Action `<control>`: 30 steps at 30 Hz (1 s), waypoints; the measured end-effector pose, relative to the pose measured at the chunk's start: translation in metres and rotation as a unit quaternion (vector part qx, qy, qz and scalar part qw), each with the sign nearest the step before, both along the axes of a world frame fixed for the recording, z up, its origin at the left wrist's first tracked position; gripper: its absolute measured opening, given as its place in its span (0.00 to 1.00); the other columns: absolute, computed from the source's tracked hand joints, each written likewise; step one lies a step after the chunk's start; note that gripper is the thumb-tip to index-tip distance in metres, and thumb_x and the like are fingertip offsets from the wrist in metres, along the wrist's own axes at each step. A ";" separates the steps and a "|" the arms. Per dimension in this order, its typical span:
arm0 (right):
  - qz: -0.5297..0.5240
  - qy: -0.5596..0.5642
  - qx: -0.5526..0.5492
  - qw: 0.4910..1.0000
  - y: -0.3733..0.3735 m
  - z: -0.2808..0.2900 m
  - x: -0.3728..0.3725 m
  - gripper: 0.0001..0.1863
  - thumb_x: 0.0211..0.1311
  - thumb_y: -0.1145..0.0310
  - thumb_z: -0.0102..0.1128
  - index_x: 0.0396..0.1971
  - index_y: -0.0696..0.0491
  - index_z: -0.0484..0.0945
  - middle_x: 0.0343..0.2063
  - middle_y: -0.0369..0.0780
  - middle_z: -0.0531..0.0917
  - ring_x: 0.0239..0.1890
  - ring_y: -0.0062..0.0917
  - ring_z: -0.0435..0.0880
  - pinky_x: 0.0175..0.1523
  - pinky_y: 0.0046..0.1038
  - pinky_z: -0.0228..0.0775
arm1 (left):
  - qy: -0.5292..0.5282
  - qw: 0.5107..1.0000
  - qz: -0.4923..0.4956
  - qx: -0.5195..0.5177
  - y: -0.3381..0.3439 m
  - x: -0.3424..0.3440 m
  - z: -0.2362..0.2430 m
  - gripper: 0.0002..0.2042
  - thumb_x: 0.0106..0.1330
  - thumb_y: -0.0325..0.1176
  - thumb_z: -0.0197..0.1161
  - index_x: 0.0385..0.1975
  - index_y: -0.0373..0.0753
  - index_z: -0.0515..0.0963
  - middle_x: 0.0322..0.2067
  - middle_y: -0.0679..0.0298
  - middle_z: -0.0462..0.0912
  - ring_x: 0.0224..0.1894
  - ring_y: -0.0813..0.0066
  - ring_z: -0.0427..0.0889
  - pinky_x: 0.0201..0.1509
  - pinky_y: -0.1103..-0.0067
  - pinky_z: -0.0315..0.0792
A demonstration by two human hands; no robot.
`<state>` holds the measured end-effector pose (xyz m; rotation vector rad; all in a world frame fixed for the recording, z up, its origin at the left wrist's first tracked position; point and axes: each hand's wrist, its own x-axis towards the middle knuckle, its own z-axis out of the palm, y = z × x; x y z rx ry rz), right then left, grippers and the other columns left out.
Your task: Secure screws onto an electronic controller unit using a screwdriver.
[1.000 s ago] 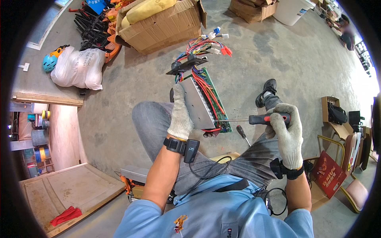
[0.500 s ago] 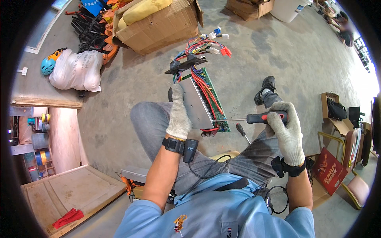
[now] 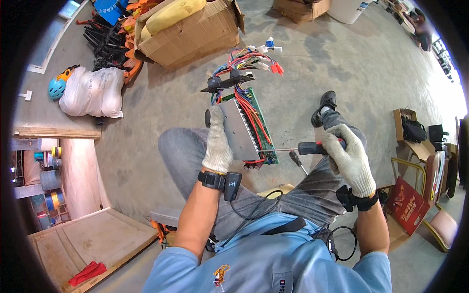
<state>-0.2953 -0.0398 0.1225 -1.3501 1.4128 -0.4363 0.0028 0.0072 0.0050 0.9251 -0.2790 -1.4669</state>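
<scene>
My left hand [image 3: 218, 149], in a pale knit work glove, grips the left side of an electronic controller with a flat grey metal plate [image 3: 239, 131]. Along the plate's right edge runs a green circuit board [image 3: 260, 113] with thick red wires. Bundled wires with white, blue and red connectors [image 3: 277, 68] lead out past a black grommet plate [image 3: 227, 83] at its far end. In my gloved right hand [image 3: 351, 158] is a black-and-red screwdriver [image 3: 312, 148], held by its handle. Its shaft points left, and the tip meets the plate's lower right edge.
A second screwdriver [image 3: 296, 159] lies on the floor by my right thigh. Ahead stands a cardboard box [image 3: 190, 41] with a yellow object on top. A white sack [image 3: 93, 93] and blue helmet [image 3: 56, 89] are at left. Chairs and a red bag [image 3: 406, 207] stand at right.
My right hand has turned on the screwdriver handle, showing more of its back. The tip stays at the plate's edge. My left hand keeps its grip, and the whole view has shifted slightly.
</scene>
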 end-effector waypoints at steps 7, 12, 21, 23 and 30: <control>0.099 -0.003 -0.094 0.991 -0.005 -0.004 -0.006 0.14 0.67 0.68 0.69 0.47 0.57 0.81 0.35 0.36 0.84 0.38 0.18 0.82 0.46 0.24 0.76 | 0.001 1.000 -0.011 0.029 0.001 0.000 0.000 0.43 0.65 0.77 0.57 0.66 0.44 0.74 0.55 0.57 0.86 0.53 0.59 0.89 0.57 0.59 0.87; 0.151 -0.037 -0.128 0.979 -0.011 -0.012 -0.013 0.17 0.63 0.68 0.69 0.50 0.59 0.80 0.37 0.39 0.86 0.43 0.21 0.85 0.51 0.26 0.77 | 0.033 0.999 -0.015 0.040 -0.001 -0.001 -0.001 0.45 0.65 0.79 0.54 0.67 0.44 0.73 0.55 0.55 0.85 0.54 0.57 0.88 0.58 0.58 0.86; 0.147 0.028 -0.145 0.978 -0.019 -0.009 -0.008 0.16 0.73 0.70 0.60 0.56 0.60 0.78 0.45 0.46 0.86 0.49 0.28 0.87 0.56 0.30 0.77 | -0.009 0.999 -0.007 0.051 -0.002 -0.003 0.005 0.45 0.67 0.79 0.50 0.68 0.43 0.73 0.57 0.53 0.85 0.55 0.55 0.88 0.59 0.57 0.86; 0.130 0.022 -0.173 0.976 -0.016 -0.010 -0.006 0.18 0.72 0.69 0.61 0.57 0.59 0.78 0.44 0.45 0.86 0.49 0.28 0.87 0.57 0.29 0.77 | -0.006 0.998 -0.008 0.056 -0.001 -0.003 0.004 0.46 0.67 0.80 0.49 0.68 0.43 0.73 0.57 0.52 0.84 0.55 0.53 0.88 0.59 0.56 0.86; 0.125 -0.012 -0.191 0.974 -0.014 -0.013 -0.011 0.20 0.69 0.68 0.63 0.58 0.59 0.78 0.42 0.44 0.86 0.46 0.26 0.85 0.56 0.28 0.77 | 0.010 0.998 -0.011 0.056 -0.001 -0.002 0.004 0.49 0.64 0.82 0.50 0.69 0.43 0.72 0.57 0.50 0.84 0.56 0.50 0.87 0.59 0.53 0.85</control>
